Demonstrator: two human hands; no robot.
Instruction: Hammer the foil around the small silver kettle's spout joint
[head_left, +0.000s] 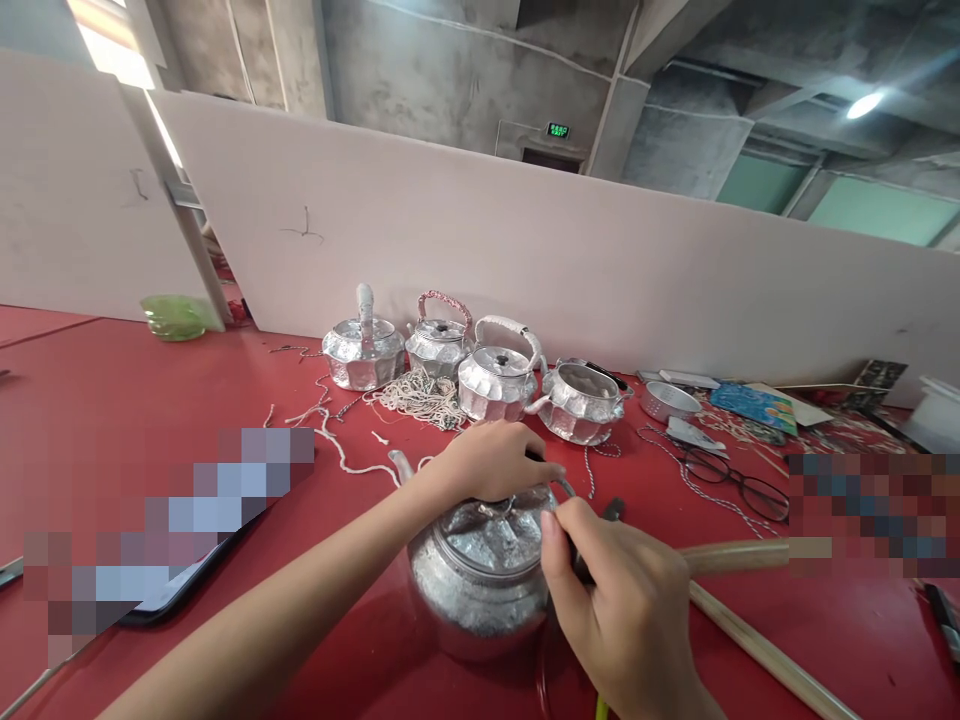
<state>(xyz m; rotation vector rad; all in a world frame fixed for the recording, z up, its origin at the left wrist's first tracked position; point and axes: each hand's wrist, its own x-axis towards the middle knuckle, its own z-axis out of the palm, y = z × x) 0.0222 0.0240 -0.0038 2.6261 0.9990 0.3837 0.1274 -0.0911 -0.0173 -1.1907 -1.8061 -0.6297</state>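
Observation:
A hammered silver kettle (480, 600) stands on the red table in front of me, its spout pointing back left. My left hand (499, 460) reaches over the lid (487, 535), fingers closed around what looks like the kettle's handle; most of that handle is hidden. At the kettle's right side my right hand (626, 590) is closed on a tool, of which a dark part and a yellow-green grip (602, 707) show. Its working end is hidden beside the kettle. Between my hands a short curved grey metal piece (565, 487) is visible.
Several silver kettles (496, 385) stand at the back, with a heap of cord (420, 400). Wooden handles (772, 650) and black-rimmed glasses (739, 485) lie right. A phone (187, 580) lies left; a green bowl (174, 318) is further back. A pale partition (525, 240) borders the table.

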